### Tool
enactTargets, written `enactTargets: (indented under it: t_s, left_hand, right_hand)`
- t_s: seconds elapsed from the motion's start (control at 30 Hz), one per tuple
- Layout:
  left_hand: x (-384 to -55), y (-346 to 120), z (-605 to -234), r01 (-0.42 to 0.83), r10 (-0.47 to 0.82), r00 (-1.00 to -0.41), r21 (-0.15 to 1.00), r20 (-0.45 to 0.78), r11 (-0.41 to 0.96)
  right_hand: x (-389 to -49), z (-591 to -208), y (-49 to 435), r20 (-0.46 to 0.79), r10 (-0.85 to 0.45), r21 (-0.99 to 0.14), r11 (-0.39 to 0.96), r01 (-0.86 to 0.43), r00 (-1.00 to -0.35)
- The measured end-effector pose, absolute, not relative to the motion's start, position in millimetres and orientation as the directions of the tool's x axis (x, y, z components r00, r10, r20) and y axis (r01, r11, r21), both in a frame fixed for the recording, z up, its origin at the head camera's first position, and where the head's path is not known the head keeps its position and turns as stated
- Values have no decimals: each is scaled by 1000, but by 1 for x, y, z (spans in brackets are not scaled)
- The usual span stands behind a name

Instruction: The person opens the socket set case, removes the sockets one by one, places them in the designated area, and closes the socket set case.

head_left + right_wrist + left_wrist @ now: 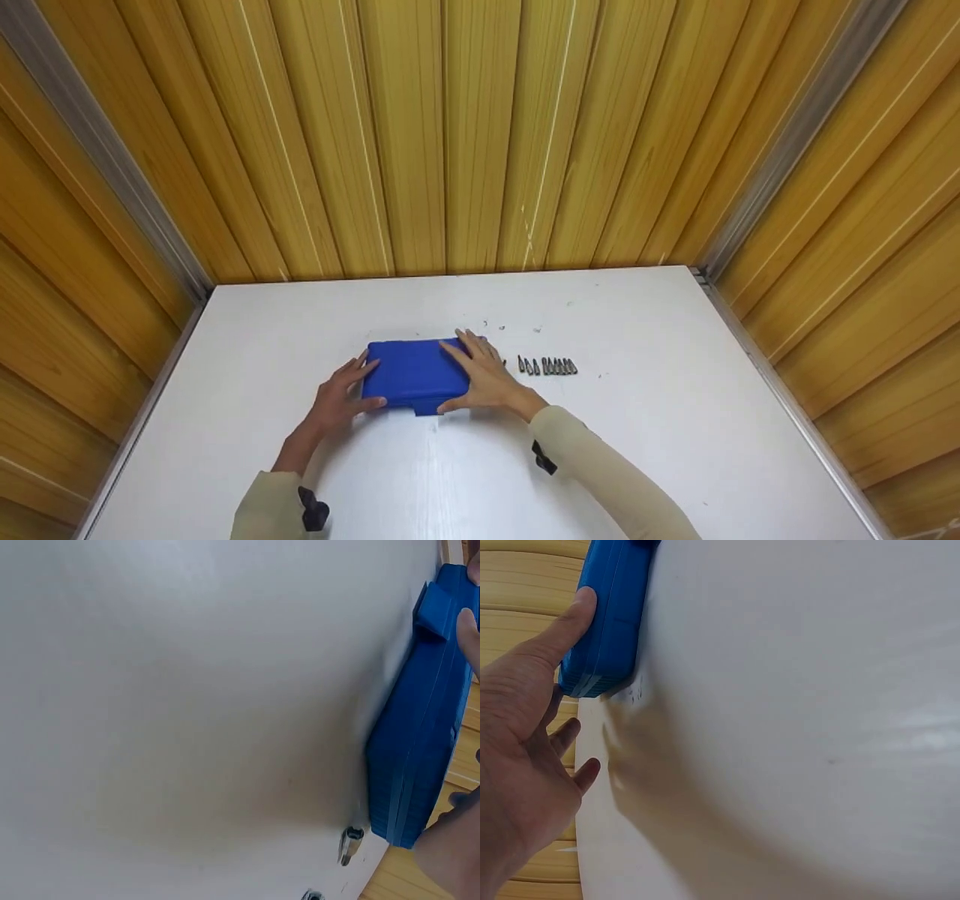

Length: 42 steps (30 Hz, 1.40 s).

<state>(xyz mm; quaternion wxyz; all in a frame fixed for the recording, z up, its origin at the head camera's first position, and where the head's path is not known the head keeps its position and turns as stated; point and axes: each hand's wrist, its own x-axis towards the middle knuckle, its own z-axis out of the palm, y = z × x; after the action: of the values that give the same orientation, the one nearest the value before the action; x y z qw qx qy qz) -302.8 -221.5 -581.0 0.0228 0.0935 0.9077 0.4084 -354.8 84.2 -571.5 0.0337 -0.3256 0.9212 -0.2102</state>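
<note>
A closed blue plastic case (416, 369) lies on the white table, with a latch tab (429, 409) sticking out of its front edge. At its left end, my left hand (337, 397) grips it, thumb at the front edge and fingers toward the far side. My right hand (487, 379) holds the right end, its thumb near the latch and its fingers spread over the top and back edge. In the left wrist view the thumb presses the case's side (611, 622). The right wrist view shows the case (416, 742) edge-on, with part of the right hand cut off.
To the right of the case, several small pointed metal pieces (559, 366) lie in a row on the white table (637, 450). One metal piece (349, 844) lies close to the case's end. Small dark specks mark the tabletop behind. Wood-patterned walls (480, 150) enclose the table.
</note>
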Motion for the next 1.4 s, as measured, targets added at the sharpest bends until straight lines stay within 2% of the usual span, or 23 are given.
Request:
enactTargets:
  t_s: [0.17,0.27,0.57,0.73,1.0,1.23,1.4]
  left_hand:
    - [-299,-220,-584,157,186,-982,748,46,645]
    - [-297,-222,-584,155,181,-982,747,47,647]
    - [-294,-226,-583,141,195,-981,743,15,655]
    - [-293,-226,-580,154,210,-978,753,22,639]
    - [-291,-225,-584,159,196,-980,747,39,646]
    - [-295,-228,-588,244,214,-969,651,126,719]
    - [-294,-233,-587,283,239,-959,558,153,780]
  right_hand:
    - [-353,-581,70,16,-570,-204,803,-560,-822]
    - [-352,-583,65,18,-556,-134,822,-553,-831]
    - [-353,-586,59,71,-540,-144,826,-545,-838]
    - [-356,-589,58,93,-549,-111,823,-557,-830]
    - [-356,-592,60,116,-560,-137,809,-572,-820]
    - [-360,-593,69,98,-604,-107,784,-612,-791]
    - [-364,-588,81,60,-669,-162,726,-669,-741]
